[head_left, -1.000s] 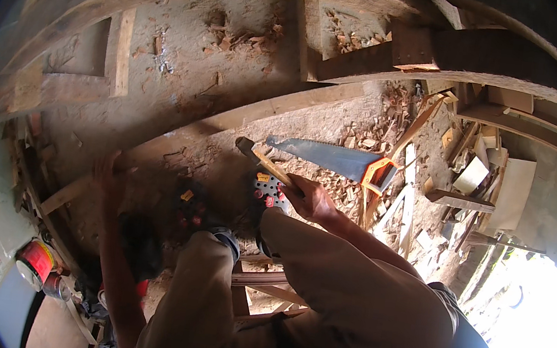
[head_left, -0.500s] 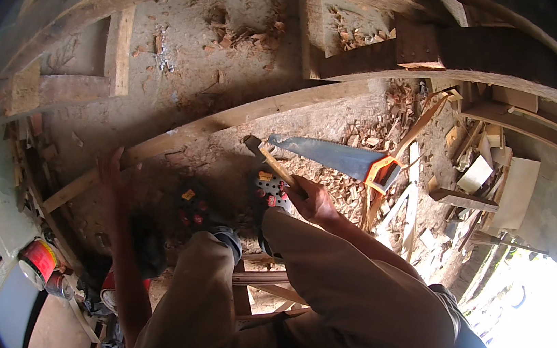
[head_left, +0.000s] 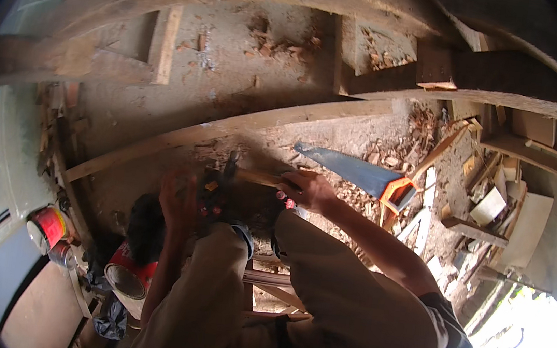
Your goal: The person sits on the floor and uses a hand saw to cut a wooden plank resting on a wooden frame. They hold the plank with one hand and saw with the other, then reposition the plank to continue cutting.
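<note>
By its handle, the hammer [head_left: 257, 178] is gripped in the wrapped right hand [head_left: 309, 190] — nothing is seen struck. Whether anything is held in the half-curled, blurred left hand [head_left: 178, 200] cannot be told. Beyond the right hand, the saw [head_left: 351, 169] is left unheld.

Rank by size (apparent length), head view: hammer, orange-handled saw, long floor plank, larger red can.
1. Long floor plank
2. Orange-handled saw
Not ranked: hammer and larger red can, both shorter than the saw but too close to call; the right hand covers part of the hammer.
</note>
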Available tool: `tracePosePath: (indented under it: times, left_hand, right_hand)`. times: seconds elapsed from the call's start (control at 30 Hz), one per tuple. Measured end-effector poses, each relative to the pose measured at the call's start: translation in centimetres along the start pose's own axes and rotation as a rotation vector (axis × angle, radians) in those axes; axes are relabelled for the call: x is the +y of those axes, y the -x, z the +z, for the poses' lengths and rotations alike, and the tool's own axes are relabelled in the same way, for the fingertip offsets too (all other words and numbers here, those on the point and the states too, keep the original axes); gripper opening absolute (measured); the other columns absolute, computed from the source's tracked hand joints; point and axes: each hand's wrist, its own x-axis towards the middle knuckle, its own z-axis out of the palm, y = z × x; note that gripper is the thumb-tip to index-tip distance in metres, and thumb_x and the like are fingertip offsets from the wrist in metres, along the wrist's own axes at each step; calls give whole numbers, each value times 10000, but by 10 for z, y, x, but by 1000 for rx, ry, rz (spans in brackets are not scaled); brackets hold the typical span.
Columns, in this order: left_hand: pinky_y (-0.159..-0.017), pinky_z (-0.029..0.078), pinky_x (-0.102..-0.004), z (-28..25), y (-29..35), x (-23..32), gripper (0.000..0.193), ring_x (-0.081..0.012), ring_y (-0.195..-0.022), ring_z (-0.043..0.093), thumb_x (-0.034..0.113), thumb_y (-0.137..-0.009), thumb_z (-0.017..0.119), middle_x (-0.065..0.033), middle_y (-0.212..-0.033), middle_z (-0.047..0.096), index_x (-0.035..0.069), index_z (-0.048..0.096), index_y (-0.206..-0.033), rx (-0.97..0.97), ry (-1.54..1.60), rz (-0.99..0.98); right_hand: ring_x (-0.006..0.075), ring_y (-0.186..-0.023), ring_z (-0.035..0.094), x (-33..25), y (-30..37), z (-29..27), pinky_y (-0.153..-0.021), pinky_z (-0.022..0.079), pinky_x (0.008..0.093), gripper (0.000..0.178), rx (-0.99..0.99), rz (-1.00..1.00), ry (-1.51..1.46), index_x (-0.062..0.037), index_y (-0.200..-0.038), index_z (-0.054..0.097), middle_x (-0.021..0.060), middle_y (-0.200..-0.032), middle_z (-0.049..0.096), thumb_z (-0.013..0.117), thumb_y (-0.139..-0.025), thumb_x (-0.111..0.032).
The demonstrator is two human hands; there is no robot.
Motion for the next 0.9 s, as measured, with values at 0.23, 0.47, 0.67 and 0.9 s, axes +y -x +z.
tracePosePath:
  times: [0.23, 0.47, 0.67, 0.9]
  left_hand:
    - [-825, 502, -307, -27, 25, 19, 178, -164, -899, 651, 140, -961, 647, -88, -974, 705, -24, 652, -1031, 229, 440, -419]
    - [-842, 495, -298, -44, 77, 2, 198, -156, -926, 642, 140, -982, 615, -81, -1022, 697, -13, 646, -1103, 82, 179, -202]
    - [-852, 493, -309, -82, 103, 17, 185, -166, -945, 644, 141, -969, 628, -77, -1029, 696, -3, 643, -1085, 39, 104, -80]
    - [-863, 491, -321, -183, 100, 44, 172, -178, -966, 646, 141, -953, 643, -72, -1037, 695, 9, 639, -1064, 174, -3, 130]
  right_hand:
    - [345, -1029, 650, -60, -57, 50, -905, 517, 448, 214, 151, -355, -85, -60, -1035, 699, 147, -1047, 691, 703, -883, -212]
    - [367, -1126, 582, -6, -9, -14, -958, 465, 463, 328, 556, 66, 58, -30, -1170, 617, 160, -1176, 624, 716, -880, -149]
    - [325, -1333, 411, 110, 161, -69, -1106, 325, 479, 725, 305, 736, 692, -17, -1431, 430, 182, -1414, 456, 592, -931, -517]
    - [278, -1196, 507, 154, 239, -37, -968, 401, 492, 540, 177, 785, 887, -63, -1421, 474, 130, -1311, 525, 556, -949, -311]
